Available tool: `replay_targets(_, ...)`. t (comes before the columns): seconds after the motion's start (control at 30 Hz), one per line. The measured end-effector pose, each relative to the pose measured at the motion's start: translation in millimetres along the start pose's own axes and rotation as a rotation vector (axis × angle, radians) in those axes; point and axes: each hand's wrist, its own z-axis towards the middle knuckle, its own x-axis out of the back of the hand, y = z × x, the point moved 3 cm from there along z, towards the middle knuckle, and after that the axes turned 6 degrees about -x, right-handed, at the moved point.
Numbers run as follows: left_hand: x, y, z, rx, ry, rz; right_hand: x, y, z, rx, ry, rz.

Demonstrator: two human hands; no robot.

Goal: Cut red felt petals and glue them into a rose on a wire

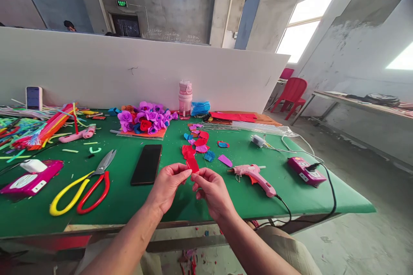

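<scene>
A small red petal-like piece [192, 164], thin as paper, is pinched between my two hands above the green table. My left hand [169, 182] closes thumb and finger on its lower left edge. My right hand [209, 189] grips its lower right side, fingers curled. Just beyond lie loose cut pieces: red ones [201, 139], a blue one [209, 156] and a purple one [225, 160]. To the right rests a pink hot glue gun [258, 176]. On the left are a black phone [146, 164] and scissors [93, 180] with yellow and red handles.
Purple and red paper flowers [148, 117] sit at the back beside a pink bottle [185, 99]. Magenta power blocks [306, 171] with cords lie at both sides. Colourful strips [48, 131] and a second glue gun [78, 133] crowd the left. A white board [145, 68] stands behind.
</scene>
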Motion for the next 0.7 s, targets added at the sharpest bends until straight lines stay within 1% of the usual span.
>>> replay_targets(0.13,-0.3,2.1,-0.5,-0.001,0.025,-0.011,-1.1,1.5,-0.5,-0.025,-0.037,0.006)
replay_targets(0.27,0.4,2.2,-0.5,-0.016,0.059,0.0,-3.1,3.2,-1.2,-0.049,-0.049,0.029)
replay_targets(0.4,0.1,1.1,-0.6,-0.035,0.064,0.022,-2.6,6.7,0.9,-0.067,-0.057,0.043)
replay_targets(0.47,0.0,1.5,-0.9,-0.037,0.053,0.024,-0.8,7.7,2.6,-0.058,-0.045,0.045)
replay_targets(0.57,1.6,3.4,-0.5,-0.019,-0.011,0.015,1.9,7.4,4.6,-0.056,-0.034,0.064)
replay_targets(0.63,5.1,4.8,0.6,0.003,-0.048,-0.001,3.0,6.6,4.9,-0.08,-0.037,0.09)
replay_targets(0.7,9.5,6.4,2.0,0.017,-0.051,-0.007,3.5,5.8,4.3,-0.111,-0.045,0.122)
